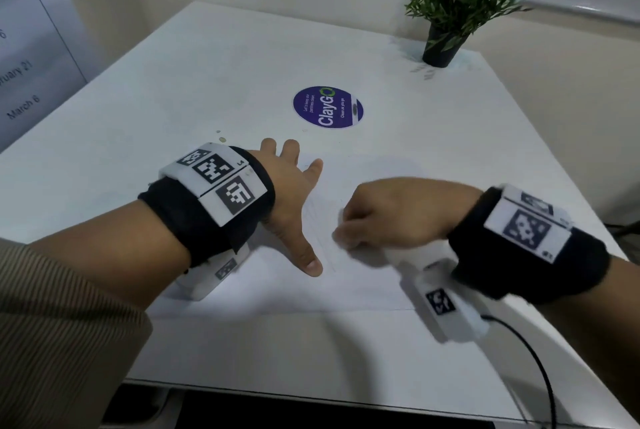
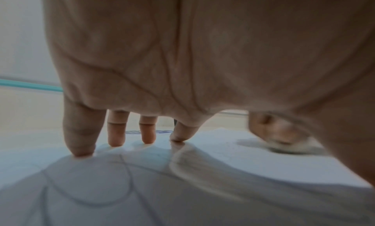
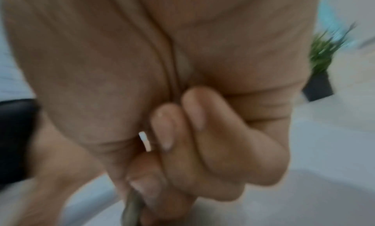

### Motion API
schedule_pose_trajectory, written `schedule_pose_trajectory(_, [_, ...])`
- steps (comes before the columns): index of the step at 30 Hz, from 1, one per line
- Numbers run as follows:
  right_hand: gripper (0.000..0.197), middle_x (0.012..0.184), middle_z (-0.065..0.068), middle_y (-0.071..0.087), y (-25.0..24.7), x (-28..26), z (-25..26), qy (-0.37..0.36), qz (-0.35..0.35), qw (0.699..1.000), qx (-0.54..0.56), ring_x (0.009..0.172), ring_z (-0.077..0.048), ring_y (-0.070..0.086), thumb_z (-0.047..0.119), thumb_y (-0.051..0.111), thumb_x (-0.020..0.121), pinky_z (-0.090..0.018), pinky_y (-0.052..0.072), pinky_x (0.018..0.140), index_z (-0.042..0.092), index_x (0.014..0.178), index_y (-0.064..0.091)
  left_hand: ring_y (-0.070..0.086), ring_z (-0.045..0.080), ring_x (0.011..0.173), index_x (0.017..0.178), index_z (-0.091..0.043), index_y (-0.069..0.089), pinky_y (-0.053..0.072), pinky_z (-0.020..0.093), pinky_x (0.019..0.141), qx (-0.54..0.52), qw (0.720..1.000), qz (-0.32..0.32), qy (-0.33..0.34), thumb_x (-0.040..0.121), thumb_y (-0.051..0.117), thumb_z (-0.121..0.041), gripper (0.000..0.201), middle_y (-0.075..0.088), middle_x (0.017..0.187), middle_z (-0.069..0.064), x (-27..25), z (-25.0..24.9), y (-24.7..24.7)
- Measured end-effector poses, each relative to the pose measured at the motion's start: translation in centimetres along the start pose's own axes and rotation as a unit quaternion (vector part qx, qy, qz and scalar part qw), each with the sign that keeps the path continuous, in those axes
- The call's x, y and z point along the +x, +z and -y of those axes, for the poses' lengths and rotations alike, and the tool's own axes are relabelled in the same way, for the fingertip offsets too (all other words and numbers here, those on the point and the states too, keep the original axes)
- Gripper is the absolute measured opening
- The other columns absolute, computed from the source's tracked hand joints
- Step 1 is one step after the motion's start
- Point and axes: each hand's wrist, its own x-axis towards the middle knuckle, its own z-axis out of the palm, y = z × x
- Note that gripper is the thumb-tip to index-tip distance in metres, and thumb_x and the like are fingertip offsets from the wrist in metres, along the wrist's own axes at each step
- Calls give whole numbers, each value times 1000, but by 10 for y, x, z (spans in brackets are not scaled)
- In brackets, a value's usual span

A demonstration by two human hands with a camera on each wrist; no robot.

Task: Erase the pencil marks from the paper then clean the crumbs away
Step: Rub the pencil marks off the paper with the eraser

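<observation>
A white sheet of paper (image 1: 363,276) lies on the white table (image 1: 173,82), with faint pencil lines (image 1: 322,217) near its left part; they show as grey curves (image 2: 121,181) in the left wrist view. My left hand (image 1: 294,193) presses flat on the sheet's left side with its fingers (image 2: 81,141) spread. My right hand (image 1: 381,214), blurred, is curled and grips a whitish eraser (image 2: 292,147) whose tip touches the paper just right of my left thumb. In the right wrist view the eraser (image 3: 131,210) pokes out below the pinching fingers (image 3: 182,133). From the head camera the eraser is hidden.
A round purple sticker (image 1: 328,107) lies beyond the paper. A potted green plant (image 1: 441,47) stands at the table's far right corner. A few small specks (image 1: 221,139) dot the table left of the sticker. A black cable (image 1: 533,359) trails from my right wrist past the front edge.
</observation>
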Motion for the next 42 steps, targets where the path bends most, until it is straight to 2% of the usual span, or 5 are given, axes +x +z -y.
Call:
schedule_pose_trajectory(10, [45,59,-1,60,-13,-1,-13,27,-11,999,-20,61,-21,53,41,56,98,-48,54,72,14,64,63,23,36,139,162,-26,-11,43,56,105,3,1000,-3,-6,42,70,-96,161,18,152,11,-2,-1,-1])
schedule_pose_trajectory(15, [45,66,-5,62,9,-8,7,-41,15,997,-58,63,-18,52,38,50,103,-38,48,68,8,71,60,25,37,137,162,-24,-11,43,56,105,9,1000,-4,-1,42,69,-96,161,19,151,12,-2,-2,-2])
schedule_pose_trajectory(19, [43,60,0,57,-10,-9,-15,22,-24,999,-37,64,-18,50,37,54,100,-34,45,67,10,67,60,26,35,138,162,-24,-10,43,54,103,5,1000,-4,-4,42,70,-96,161,20,151,11,-3,0,-2])
schedule_pose_trajectory(32, [44,57,7,56,4,-23,-11,-19,17,999,-35,55,-8,45,37,53,103,-23,42,60,9,69,57,27,35,139,162,-25,-11,43,52,100,5,1000,-1,-6,41,70,-97,163,20,152,11,-2,-3,-4])
schedule_pose_trajectory(42, [44,60,3,52,-8,-30,-23,32,1,999,-42,55,-10,41,39,56,100,-30,41,61,9,69,54,29,35,135,162,-25,-9,44,51,95,3,1000,-4,-5,40,70,-96,163,22,149,11,-3,-2,-4])
